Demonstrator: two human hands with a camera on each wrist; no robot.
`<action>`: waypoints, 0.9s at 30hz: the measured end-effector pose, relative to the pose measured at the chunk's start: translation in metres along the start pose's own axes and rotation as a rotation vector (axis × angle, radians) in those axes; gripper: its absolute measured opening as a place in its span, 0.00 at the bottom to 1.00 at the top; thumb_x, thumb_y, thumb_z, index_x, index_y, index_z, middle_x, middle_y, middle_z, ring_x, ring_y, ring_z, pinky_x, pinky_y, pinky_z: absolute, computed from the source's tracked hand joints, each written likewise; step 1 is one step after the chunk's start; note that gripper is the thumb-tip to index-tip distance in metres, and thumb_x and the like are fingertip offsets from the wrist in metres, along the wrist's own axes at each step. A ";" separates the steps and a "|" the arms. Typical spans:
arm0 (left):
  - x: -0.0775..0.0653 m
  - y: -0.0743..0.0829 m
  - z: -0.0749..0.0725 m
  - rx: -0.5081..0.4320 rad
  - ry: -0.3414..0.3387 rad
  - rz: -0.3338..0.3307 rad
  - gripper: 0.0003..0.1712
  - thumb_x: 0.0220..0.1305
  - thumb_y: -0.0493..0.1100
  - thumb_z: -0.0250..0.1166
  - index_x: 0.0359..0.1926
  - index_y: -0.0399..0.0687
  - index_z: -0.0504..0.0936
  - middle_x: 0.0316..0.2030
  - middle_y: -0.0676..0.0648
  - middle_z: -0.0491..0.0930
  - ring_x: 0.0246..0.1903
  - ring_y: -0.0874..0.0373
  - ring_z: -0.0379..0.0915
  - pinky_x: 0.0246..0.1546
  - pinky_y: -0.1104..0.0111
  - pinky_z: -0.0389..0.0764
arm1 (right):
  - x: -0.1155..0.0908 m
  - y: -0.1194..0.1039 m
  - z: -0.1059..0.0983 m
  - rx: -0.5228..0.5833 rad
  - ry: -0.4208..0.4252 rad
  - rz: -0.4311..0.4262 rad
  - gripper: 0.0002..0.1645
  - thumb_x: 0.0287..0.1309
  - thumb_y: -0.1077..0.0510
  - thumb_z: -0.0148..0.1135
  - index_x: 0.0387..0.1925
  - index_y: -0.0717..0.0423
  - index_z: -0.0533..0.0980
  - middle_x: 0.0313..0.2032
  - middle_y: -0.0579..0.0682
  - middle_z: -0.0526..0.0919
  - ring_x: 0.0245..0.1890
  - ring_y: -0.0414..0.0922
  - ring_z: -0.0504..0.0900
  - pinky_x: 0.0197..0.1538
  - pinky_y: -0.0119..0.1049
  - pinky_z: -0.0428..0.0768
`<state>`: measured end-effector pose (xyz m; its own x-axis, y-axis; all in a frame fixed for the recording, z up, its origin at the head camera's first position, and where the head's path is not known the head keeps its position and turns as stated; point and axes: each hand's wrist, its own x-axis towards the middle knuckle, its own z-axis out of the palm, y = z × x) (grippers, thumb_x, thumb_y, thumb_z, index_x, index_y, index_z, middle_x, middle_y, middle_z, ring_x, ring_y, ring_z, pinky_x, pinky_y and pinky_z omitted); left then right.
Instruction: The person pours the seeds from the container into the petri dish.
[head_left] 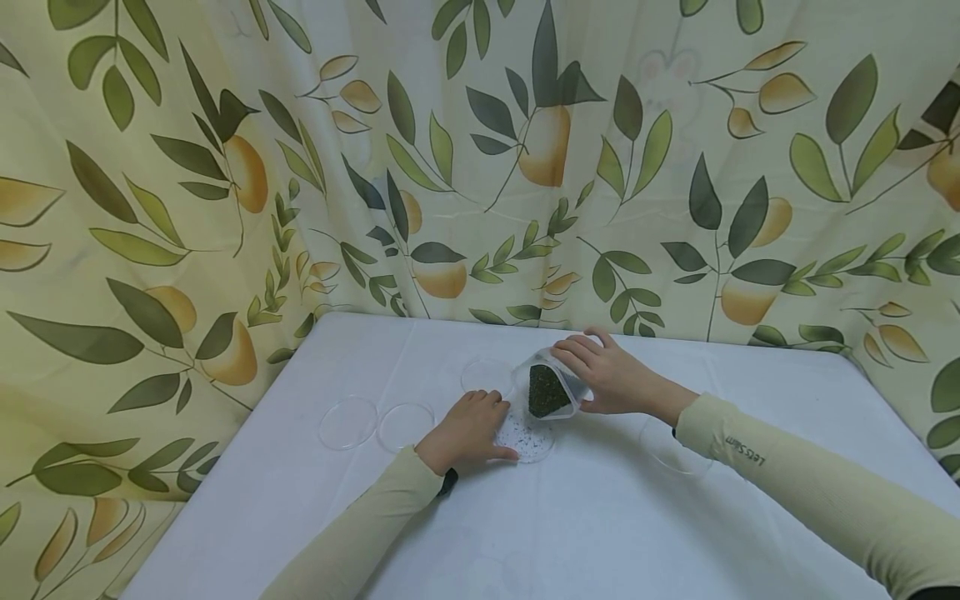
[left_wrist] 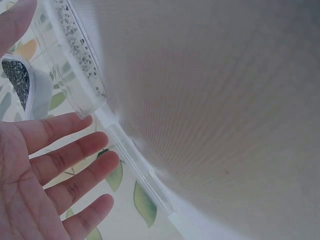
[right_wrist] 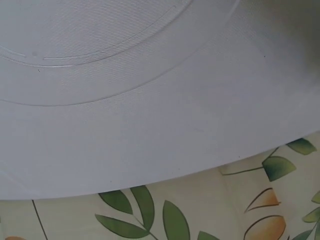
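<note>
— While you look from the head, what is the right hand (head_left: 611, 375) doing?

— It grips a clear plastic tub (head_left: 573, 386) by its side. The tub is tipped over, and a big pile of dark grains (head_left: 547, 392) sits inside.

— Where is the tub?

— Above the speckled dish (head_left: 532, 442), around the middle of the white worktop (head_left: 240, 517). I can't tell if they touch. Little dark bits lie in that dish.

— And the left hand (head_left: 468, 429)?

— At the left side of the speckled dish, palm down.

— Are there more round, clear dishes?

— Yes! The far-left dish (head_left: 348, 422) and its neighbour dish (head_left: 406, 428) sit side by side toward the worktop's left edge. The back dish (head_left: 483, 377) is nearer the back edge. The right-hand dish (head_left: 671, 452) is toward the right edge, partly behind a sleeve (head_left: 795, 462). A leafy curtain (head_left: 450, 167) hangs past the back edge.

— What does the left wrist see?

— The left hand's fingers are straight and spread, not wrapped round anything. The pointing finger's tip is at the rim of the speckled dish. An edge-on dish (left_wrist: 142, 167) is just past it.

— And the right wrist?

— A flat clear dish (right_wrist: 100, 45) on the worktop, with the curtain beyond the edge.
</note>
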<state>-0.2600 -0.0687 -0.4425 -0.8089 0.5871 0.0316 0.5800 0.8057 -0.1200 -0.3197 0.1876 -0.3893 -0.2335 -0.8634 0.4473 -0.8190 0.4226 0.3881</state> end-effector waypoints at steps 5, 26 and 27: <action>0.000 0.000 -0.001 -0.003 -0.011 -0.007 0.45 0.49 0.75 0.60 0.58 0.47 0.73 0.50 0.49 0.74 0.50 0.55 0.70 0.58 0.64 0.69 | 0.000 0.001 -0.001 0.000 -0.002 0.001 0.57 0.19 0.42 0.80 0.55 0.60 0.68 0.50 0.55 0.76 0.51 0.52 0.74 0.54 0.53 0.71; -0.002 0.001 -0.004 -0.014 -0.012 -0.008 0.45 0.48 0.74 0.60 0.57 0.47 0.73 0.50 0.49 0.74 0.51 0.55 0.70 0.59 0.64 0.69 | 0.003 0.002 -0.004 -0.010 -0.001 -0.010 0.57 0.19 0.42 0.80 0.56 0.61 0.68 0.50 0.56 0.77 0.52 0.53 0.74 0.54 0.53 0.71; -0.002 0.001 -0.005 -0.014 -0.013 -0.008 0.45 0.48 0.74 0.60 0.58 0.47 0.73 0.50 0.49 0.74 0.51 0.55 0.70 0.59 0.64 0.69 | 0.003 0.002 -0.004 -0.011 0.000 -0.011 0.57 0.19 0.42 0.80 0.56 0.61 0.68 0.50 0.56 0.76 0.52 0.53 0.74 0.54 0.53 0.71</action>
<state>-0.2573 -0.0685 -0.4380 -0.8145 0.5799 0.0198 0.5750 0.8113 -0.1061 -0.3200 0.1870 -0.3841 -0.2244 -0.8680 0.4430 -0.8156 0.4161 0.4021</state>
